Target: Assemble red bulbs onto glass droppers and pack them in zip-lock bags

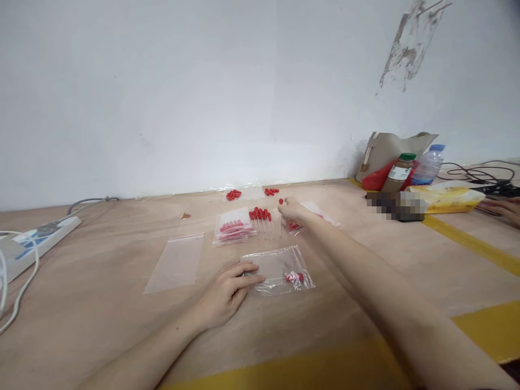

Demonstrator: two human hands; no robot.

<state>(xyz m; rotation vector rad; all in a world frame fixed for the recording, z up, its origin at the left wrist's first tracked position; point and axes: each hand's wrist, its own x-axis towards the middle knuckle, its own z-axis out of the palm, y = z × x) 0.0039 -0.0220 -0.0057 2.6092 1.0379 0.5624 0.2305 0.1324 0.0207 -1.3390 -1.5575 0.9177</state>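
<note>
My left hand [232,286] rests with its fingers stretched out on the near-left part of a clear zip bag [271,264]. Inside that bag lies a glass dropper with a red bulb [294,277]. Farther off, my right hand [293,210] pinches a dropper [281,201] whose red bulb shows beside the fingertips. Just left of it several red-bulbed droppers [260,214] lie in a row. A stack of filled bags [233,226] sits beside the row. More bagged red bulbs [293,225] are partly hidden under my right hand.
An unfilled clear bag [176,264] lies at left. Loose red bulbs [233,195] are near the wall. A power strip [44,244] with cables stands far left. At right are bottles [398,172], a tan bag [390,145], a yellow tissue pack [450,199] and another person's hand [501,210].
</note>
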